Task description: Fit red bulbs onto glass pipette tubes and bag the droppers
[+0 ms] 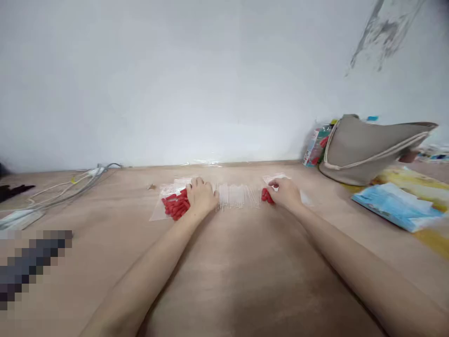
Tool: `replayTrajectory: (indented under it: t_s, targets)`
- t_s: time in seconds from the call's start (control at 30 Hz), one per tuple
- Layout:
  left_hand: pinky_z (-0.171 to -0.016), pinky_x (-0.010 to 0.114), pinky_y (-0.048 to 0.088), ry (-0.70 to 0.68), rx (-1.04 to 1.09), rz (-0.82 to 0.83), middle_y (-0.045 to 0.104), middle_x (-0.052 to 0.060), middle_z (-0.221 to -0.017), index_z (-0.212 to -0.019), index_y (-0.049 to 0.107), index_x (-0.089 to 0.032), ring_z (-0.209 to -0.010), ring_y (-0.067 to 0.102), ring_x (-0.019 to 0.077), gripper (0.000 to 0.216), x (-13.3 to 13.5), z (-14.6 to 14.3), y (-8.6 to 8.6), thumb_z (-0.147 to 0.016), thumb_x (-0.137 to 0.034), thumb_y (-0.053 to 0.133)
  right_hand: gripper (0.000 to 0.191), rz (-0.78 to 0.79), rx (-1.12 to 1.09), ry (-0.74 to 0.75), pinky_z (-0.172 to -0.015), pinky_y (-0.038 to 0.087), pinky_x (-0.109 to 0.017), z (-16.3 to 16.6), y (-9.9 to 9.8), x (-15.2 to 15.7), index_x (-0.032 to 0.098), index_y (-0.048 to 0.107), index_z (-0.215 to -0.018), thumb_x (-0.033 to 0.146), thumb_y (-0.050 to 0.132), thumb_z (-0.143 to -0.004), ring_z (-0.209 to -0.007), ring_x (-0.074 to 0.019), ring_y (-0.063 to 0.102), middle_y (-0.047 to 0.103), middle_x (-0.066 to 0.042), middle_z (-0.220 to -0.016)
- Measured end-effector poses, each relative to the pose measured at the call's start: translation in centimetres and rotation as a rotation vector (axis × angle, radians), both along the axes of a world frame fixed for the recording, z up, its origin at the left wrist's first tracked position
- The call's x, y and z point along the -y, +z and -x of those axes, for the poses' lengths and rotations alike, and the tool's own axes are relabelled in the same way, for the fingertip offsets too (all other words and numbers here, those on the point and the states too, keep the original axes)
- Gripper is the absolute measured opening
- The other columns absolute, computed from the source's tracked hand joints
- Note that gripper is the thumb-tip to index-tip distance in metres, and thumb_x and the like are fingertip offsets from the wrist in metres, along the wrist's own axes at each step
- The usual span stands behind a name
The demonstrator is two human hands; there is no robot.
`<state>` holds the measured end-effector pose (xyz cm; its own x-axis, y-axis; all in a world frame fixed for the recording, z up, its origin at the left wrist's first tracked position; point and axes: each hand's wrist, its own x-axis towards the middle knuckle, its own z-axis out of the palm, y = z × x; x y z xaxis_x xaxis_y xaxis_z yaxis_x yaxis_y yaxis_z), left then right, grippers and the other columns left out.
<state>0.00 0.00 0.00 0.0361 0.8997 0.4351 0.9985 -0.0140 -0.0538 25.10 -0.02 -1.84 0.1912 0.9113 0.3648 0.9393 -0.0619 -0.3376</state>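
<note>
Lying on the table point(224, 285), pale sticks point(235, 196) separate the left hand point(202, 195) — spread, partly hiding red pieces point(176, 206) — from the right hand point(286, 193), curled at a red cluster point(266, 196), grip unclear; cables point(75, 194) left, bag point(368, 150) right.

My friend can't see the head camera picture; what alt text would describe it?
A person's left hand is beside a pile of small red pieces and the right hand is at a smaller red cluster on a brown table. Thin pale sticks lie side by side between them.
</note>
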Motion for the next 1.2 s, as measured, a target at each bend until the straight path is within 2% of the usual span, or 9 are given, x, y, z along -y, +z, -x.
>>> replayTrajectory:
  t_s: [0.17,0.37,0.47,0.6,0.7,0.87,0.93,1.1,1.2]
  targets:
    - [-0.081,0.041,0.029,0.064,-0.013,0.065,0.052,0.018,-0.102,-0.089,0.067,-0.009,-0.100,0.039,0.0316,0.038,-0.8,-0.9,-0.4,-0.074,-0.037,0.045,0.026,0.137,-0.102,-0.020,-0.062,0.039,-0.026,-1.0,1.0,-1.3,0.023,0.067,-0.085,0.038,0.051,-0.071,-0.081,-0.0187,0.060,0.068,-0.002,-0.088]
    - [-0.081,0.042,0.029,0.066,-0.016,0.050,0.051,0.020,-0.106,-0.087,0.068,-0.008,-0.100,0.039,0.0321,0.036,-1.2,-1.1,-1.2,-0.076,-0.032,0.044,0.025,0.249,-0.153,0.054,-0.057,0.036,-0.024,-0.3,0.9,-0.9,0.024,0.066,-0.066,0.041,0.048,-0.071,-0.053,-0.0112,0.056,0.063,0.004,-0.053]
    - [-0.080,0.042,0.030,0.040,-0.010,0.025,0.052,0.020,-0.104,-0.086,0.067,-0.006,-0.098,0.040,0.0321,0.034,-1.5,-1.0,-1.4,-0.078,-0.029,0.044,0.024,0.239,-0.156,0.039,-0.054,0.035,-0.024,-0.2,0.8,-0.9,0.024,0.066,-0.064,0.041,0.050,-0.070,-0.053,-0.0111,0.056,0.064,0.004,-0.054]
    - [-0.075,0.042,0.034,-0.016,0.018,-0.097,0.052,0.019,-0.097,-0.088,0.063,-0.004,-0.093,0.043,0.0314,0.032,-1.2,-0.7,-0.8,-0.082,-0.026,0.041,0.024,0.187,-0.125,-0.005,-0.051,0.035,-0.023,-0.5,0.6,-1.2,0.021,0.066,-0.065,0.038,0.050,-0.069,-0.058,-0.0134,0.058,0.066,-0.001,-0.061]
    - [-0.073,0.040,0.036,-0.133,0.063,-0.191,0.052,0.017,-0.094,-0.089,0.058,-0.005,-0.089,0.043,0.0292,0.028,0.1,-0.4,-0.5,-0.086,-0.025,0.039,0.023,0.156,-0.086,-0.002,-0.051,0.035,-0.023,-0.8,0.6,-1.3,0.019,0.064,-0.060,0.035,0.051,-0.069,-0.061,-0.0151,0.058,0.065,-0.004,-0.060]
    - [-0.071,0.032,0.040,-0.625,0.001,-0.206,0.053,0.009,-0.080,-0.081,0.051,-0.012,-0.076,0.045,0.0203,0.023,4.0,1.3,-2.0,-0.091,-0.018,0.032,0.020,0.214,-0.083,0.027,-0.052,0.036,-0.023,-0.8,0.6,-1.0,0.019,0.061,-0.055,0.030,0.052,-0.068,-0.059,-0.0152,0.057,0.061,-0.004,-0.055]
    - [-0.069,0.031,0.041,-0.735,-0.027,-0.201,0.053,0.007,-0.077,-0.081,0.051,-0.013,-0.074,0.046,0.0193,0.023,5.3,2.1,-2.7,-0.092,-0.018,0.031,0.018,0.228,-0.077,0.007,-0.051,0.036,-0.023,-0.7,0.5,-1.0,0.019,0.063,-0.058,0.028,0.051,-0.068,-0.059,-0.0158,0.057,0.062,-0.004,-0.058]
    - [-0.072,0.030,0.045,-0.807,0.089,-0.230,0.057,0.008,-0.086,-0.102,0.050,-0.012,-0.079,0.049,0.0186,0.024,5.9,3.1,-3.5,-0.092,-0.017,0.029,0.016,0.297,-0.067,-0.065,-0.051,0.034,-0.026,-0.5,0.6,-0.8,0.020,0.065,-0.061,0.026,0.052,-0.068,-0.063,-0.0186,0.058,0.064,-0.006,-0.066]
    - [-0.074,0.031,0.046,-0.810,0.135,-0.185,0.058,0.007,-0.088,-0.103,0.052,-0.014,-0.082,0.050,0.0188,0.023,5.5,3.2,-3.5,-0.091,-0.018,0.032,0.018,0.225,-0.052,-0.102,-0.055,0.035,-0.028,-0.5,0.9,-0.7,0.020,0.064,-0.064,0.028,0.050,-0.071,-0.070,-0.0210,0.058,0.064,-0.007,-0.070]
